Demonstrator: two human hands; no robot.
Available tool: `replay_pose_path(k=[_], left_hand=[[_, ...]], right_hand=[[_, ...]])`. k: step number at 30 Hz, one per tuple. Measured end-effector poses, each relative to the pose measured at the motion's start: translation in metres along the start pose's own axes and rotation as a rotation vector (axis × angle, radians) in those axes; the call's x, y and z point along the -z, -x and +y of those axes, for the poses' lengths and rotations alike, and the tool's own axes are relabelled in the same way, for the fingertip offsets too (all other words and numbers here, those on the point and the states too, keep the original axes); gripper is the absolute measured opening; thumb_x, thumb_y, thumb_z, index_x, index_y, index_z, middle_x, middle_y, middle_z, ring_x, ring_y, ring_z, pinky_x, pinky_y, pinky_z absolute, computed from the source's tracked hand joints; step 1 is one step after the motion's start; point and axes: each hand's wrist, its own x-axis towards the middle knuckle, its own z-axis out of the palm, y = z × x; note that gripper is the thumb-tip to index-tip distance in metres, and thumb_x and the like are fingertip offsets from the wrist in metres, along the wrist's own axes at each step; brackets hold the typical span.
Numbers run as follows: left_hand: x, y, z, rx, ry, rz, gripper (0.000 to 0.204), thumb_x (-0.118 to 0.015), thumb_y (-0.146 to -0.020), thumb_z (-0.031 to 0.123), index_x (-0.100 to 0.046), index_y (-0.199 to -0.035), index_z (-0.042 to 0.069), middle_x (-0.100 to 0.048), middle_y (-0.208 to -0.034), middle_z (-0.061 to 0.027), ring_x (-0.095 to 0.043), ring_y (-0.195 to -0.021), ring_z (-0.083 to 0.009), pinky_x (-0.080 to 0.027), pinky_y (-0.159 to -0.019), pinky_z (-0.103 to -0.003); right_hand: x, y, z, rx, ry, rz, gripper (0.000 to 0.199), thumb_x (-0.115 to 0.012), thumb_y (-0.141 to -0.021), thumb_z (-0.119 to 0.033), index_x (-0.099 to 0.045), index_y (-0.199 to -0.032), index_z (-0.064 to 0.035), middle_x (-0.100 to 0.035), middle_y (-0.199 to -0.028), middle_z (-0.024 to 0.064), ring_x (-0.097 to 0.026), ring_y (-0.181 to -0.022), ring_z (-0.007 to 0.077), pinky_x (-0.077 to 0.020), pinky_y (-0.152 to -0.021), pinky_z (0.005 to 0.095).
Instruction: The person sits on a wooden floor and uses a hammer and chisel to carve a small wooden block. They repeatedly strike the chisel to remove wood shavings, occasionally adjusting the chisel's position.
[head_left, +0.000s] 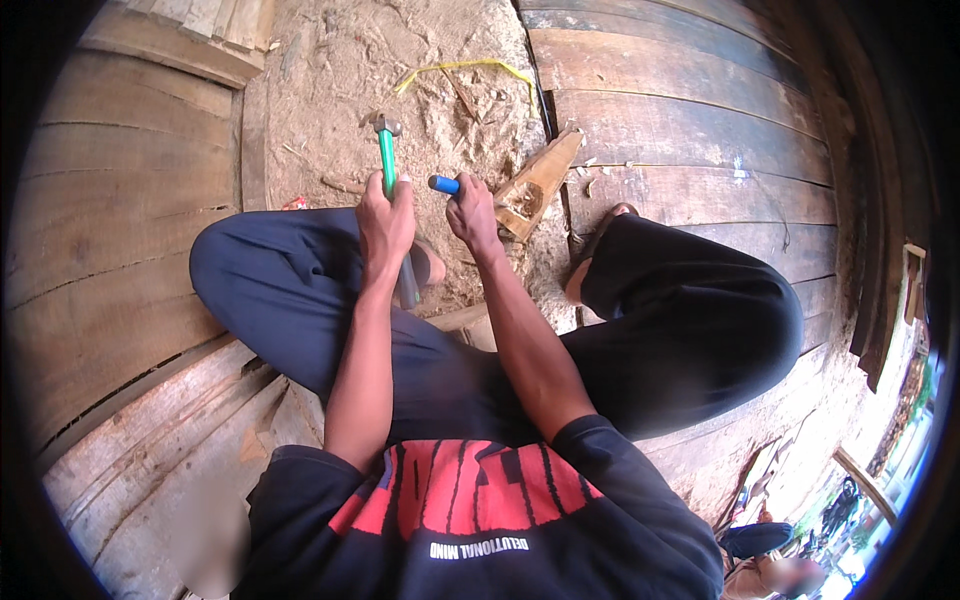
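Head view, one item at a time.

Left hand [385,225]: closed round the handle of a hammer [387,152]. Green handle, metal head at the far end, held clear beyond the fingers. A grey length shows on the near side of the same hand.

Right hand [475,213]: closed on a tool with a blue handle [443,184] — the blue end juts out to the left, toward the hammer, the two apart. The rest of that tool is hidden; its kind cannot be told.

Wooden block [560,160]: just right of the right hand, lying aslant, its narrower end far and to the right. A hollow is cut in its near part, with wood chips in it.

Ground [330,80]: pale, strewn with sawdust and scraps, between the knees and beyond. On its far part, a bent yellow strip [470,63]. Left of the left hand, a small red scrap [296,203].

Boards, right [690,130]: dark, worn, a few chips near the block. Boards, left [130,160]: brown, upright or flat — cannot tell.

Clothing: dark trousers [290,260], knees spread left and right; black shirt [330,560] with a red print, nearest.
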Motion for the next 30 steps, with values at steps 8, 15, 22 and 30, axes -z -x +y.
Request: replay_pose_path(k=[8, 15, 22, 30], left_hand=[[0.006, 0.026, 0.013, 0.111, 0.466, -0.174, 0.023, -0.047, -0.100, 0.017, -0.053, -0.118, 0.003, -0.047, -0.070, -0.0003, -0.039, -0.045, -0.0050, -0.033, -0.035, -0.023], [0.006, 0.039, 0.008, -0.020, 0.453, -0.128, 0.024, -0.042, -0.100, 0.014, -0.052, -0.117, 0.002, -0.046, -0.070, -0.0006, -0.040, -0.045, -0.0052, -0.033, -0.035, -0.023], [-0.015, 0.048, -0.012, -0.094, 0.166, -0.142, 0.021, -0.044, -0.099, 0.015, -0.056, -0.112, 0.004, -0.048, -0.065, 0.0015, -0.042, -0.044, -0.0052, -0.034, -0.036, -0.024], [-0.010, 0.050, 0.014, 0.071, 0.281, -0.109, 0.025, -0.045, -0.096, 0.018, -0.059, -0.105, 0.000, -0.059, -0.067, -0.0140, -0.061, -0.058, -0.0295, -0.046, -0.055, -0.042]], right_hand=[[0.004, -0.004, 0.000, 0.021, -0.024, 0.102, 0.018, -0.055, -0.074, -0.004, -0.044, -0.088, -0.0018, -0.051, -0.076, 0.0219, -0.051, -0.073, 0.0446, -0.0410, -0.064, 0.0528], [0.005, -0.006, 0.004, 0.037, -0.007, 0.184, 0.019, -0.056, -0.078, -0.005, -0.043, -0.091, -0.0009, -0.050, -0.076, 0.0236, -0.050, -0.071, 0.0456, -0.0402, -0.062, 0.0531], [0.000, -0.002, 0.011, 0.087, 0.033, 0.216, 0.024, -0.058, -0.080, -0.007, -0.043, -0.098, -0.0011, -0.051, -0.080, 0.0232, -0.051, -0.074, 0.0438, -0.0398, -0.063, 0.0529], [-0.006, 0.002, 0.016, 0.120, 0.076, 0.242, 0.028, -0.059, -0.082, -0.008, -0.043, -0.104, -0.0007, -0.052, -0.086, 0.0228, -0.052, -0.080, 0.0432, -0.0411, -0.067, 0.0503]])
